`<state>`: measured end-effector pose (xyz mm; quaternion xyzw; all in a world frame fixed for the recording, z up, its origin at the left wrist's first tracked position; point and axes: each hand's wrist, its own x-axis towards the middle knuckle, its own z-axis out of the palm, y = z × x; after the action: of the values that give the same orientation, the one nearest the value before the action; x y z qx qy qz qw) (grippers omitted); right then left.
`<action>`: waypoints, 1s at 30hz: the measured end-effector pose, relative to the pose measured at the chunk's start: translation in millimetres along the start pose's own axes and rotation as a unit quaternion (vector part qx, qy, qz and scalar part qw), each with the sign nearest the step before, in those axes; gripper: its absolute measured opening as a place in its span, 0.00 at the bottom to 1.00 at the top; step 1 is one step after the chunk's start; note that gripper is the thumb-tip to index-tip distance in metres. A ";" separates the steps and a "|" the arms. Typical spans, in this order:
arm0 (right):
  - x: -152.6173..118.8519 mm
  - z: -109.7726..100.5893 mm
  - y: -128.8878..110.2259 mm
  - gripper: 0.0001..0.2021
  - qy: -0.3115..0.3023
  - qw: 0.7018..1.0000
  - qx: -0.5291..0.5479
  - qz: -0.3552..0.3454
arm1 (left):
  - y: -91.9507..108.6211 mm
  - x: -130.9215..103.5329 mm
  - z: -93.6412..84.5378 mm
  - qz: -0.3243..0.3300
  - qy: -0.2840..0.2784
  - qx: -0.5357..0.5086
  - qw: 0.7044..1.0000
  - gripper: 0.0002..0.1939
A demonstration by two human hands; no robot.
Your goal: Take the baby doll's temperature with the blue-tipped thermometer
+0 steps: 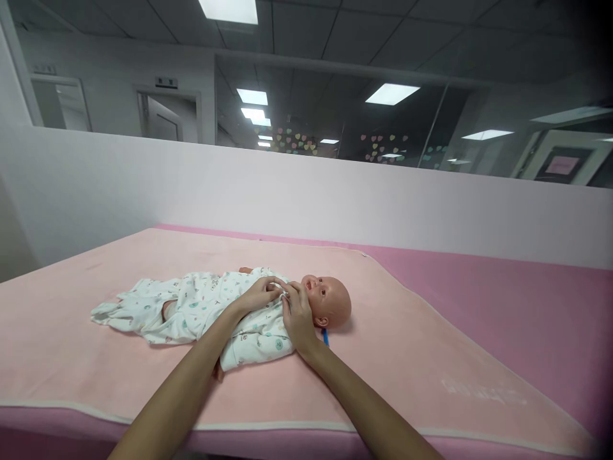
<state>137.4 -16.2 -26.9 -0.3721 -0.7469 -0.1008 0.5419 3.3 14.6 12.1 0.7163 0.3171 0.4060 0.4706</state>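
Observation:
A baby doll (334,301) lies on its back with its head to the right, dressed in a white garment (201,300) with small coloured prints. My left hand (262,294) rests over the doll's upper chest, its fingers pinching the garment's cloth near the neckline. Close beside it, my right hand (297,312) grips the same neckline just below the doll's chin. The fingertips of both hands nearly meet there. A bit of the doll's leg shows through a gap in the garment. One doll hand (218,372) sticks out of the near sleeve.
Under the doll is a peach blanket (407,358) with a pale edge, laid over a pink mat (527,300). A small blue strip (325,337) shows beside the doll's neck. Behind stands a low white wall (306,198) with glass above it.

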 end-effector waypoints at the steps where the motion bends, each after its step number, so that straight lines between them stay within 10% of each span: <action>1: 0.2 -0.3 0.1 0.15 -0.001 1.000 -0.002 0.000 | -0.7 0.6 0.2 -0.001 0.006 0.001 1.000 0.14; 14: -3.3 3.1 8.0 0.18 -0.001 0.998 -0.062 -0.028 | 1.1 0.1 -1.3 0.025 -0.005 -0.017 1.000 0.11; 30: -1.2 0.8 8.2 0.22 -0.025 0.998 -0.049 -0.037 | 4.9 -10.2 1.4 0.077 0.047 0.205 0.975 0.12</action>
<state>142.4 -10.5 -30.4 -0.3728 -0.7673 -0.1475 0.5005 0.1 3.8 13.4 0.8003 0.3590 0.4002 0.2655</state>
